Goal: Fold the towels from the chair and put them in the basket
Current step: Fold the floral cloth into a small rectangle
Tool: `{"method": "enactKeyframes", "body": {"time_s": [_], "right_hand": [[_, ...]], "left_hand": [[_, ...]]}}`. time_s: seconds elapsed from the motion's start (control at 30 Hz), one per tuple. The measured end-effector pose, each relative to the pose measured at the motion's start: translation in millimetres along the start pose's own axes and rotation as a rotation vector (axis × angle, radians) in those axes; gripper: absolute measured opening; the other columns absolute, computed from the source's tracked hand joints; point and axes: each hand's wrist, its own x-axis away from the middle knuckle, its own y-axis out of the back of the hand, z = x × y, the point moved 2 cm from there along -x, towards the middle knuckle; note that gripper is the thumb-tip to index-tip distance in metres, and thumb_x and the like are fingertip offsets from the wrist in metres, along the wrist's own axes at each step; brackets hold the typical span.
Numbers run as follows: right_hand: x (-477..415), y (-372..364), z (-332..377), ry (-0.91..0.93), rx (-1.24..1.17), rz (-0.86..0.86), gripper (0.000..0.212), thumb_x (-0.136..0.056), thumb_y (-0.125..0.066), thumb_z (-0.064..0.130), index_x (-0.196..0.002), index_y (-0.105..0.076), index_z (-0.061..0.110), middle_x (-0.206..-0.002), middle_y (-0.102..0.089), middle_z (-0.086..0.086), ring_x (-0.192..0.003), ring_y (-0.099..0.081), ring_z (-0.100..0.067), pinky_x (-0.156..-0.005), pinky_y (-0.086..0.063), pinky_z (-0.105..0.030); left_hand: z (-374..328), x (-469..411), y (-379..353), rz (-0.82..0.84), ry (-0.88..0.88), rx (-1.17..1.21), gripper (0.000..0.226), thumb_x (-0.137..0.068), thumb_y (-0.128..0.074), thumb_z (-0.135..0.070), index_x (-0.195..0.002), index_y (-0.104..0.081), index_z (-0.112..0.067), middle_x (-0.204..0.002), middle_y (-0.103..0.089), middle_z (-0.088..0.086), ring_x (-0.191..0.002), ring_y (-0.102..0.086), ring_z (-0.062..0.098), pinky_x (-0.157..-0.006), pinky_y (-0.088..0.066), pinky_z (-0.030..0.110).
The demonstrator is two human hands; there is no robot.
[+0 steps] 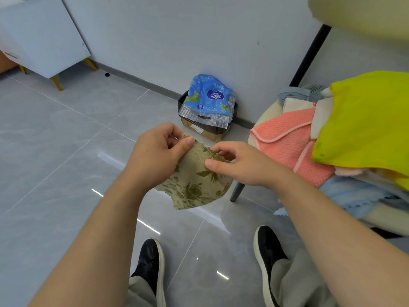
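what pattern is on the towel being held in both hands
The towel is beige with an olive-green floral and leaf print, seen in the head view.

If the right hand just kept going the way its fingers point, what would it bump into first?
The right hand is pinching the floral towel, so that comes first; pushing on leftward, it would probably meet the left hand next, though depth is unclear.

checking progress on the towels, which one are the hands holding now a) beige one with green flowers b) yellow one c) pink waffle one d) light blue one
a: the left hand and right hand pinch the beige floral towel near its top edge; the pink towel, yellow towel and light blue towel lie on the chair.
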Motion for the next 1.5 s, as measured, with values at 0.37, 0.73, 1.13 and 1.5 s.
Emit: {"method": "enactKeyframes", "body": {"time_s": [0.37,0.73,1.13,1.5], "right_hand": [[-1,0,13,0.133,-0.006,-0.188,0.02,-0.085,-0.069,0.016,-0.096,-0.064,0.032,-0.09,-0.069,0.011,-0.084,-0.066,-0.01,-0.08,-0.056,-0.033],[2,-3,18,0.114,0.203,-0.281,0.018,-0.086,-0.047,0.03,-0.086,-0.064,0.026,-0.078,-0.059,0.014,-0.079,-0.055,-0.01,-0.069,-0.042,-0.031],[4,1,23,0.325,0.296,-0.502,0.025,-0.097,-0.05,0.045,-0.096,-0.065,0.024,-0.081,-0.064,0.01,-0.081,-0.061,-0.017,-0.07,-0.05,-0.04],[7,20,21,0.214,0.186,-0.732,0.026,-0.102,-0.049,0.041,-0.103,-0.064,0.02,-0.069,-0.064,0.003,-0.068,-0.061,-0.028,-0.062,-0.049,-0.042]], "left_hand": [[-5,4,-8,0.114,0.014,0.061,0.021,-0.091,-0.07,-0.034,-0.088,-0.062,-0.016,-0.071,-0.07,0.01,-0.053,-0.065,0.019,-0.064,-0.056,0.043],[-3,5,-16,0.253,0.046,0.155,0.034,-0.075,-0.087,-0.012,-0.096,-0.062,-0.019,-0.086,-0.07,0.013,-0.078,-0.072,0.031,-0.076,-0.06,0.053],[0,4,-20,0.189,0.034,0.214,0.017,-0.089,-0.074,-0.015,-0.085,-0.058,-0.013,-0.077,-0.07,0.015,-0.063,-0.067,0.028,-0.067,-0.061,0.05],[-18,14,-23,0.166,-0.142,0.214,0.03,-0.083,-0.068,0.011,-0.093,-0.058,-0.015,-0.096,-0.059,0.001,-0.076,-0.068,0.023,-0.06,-0.061,0.03]]}}
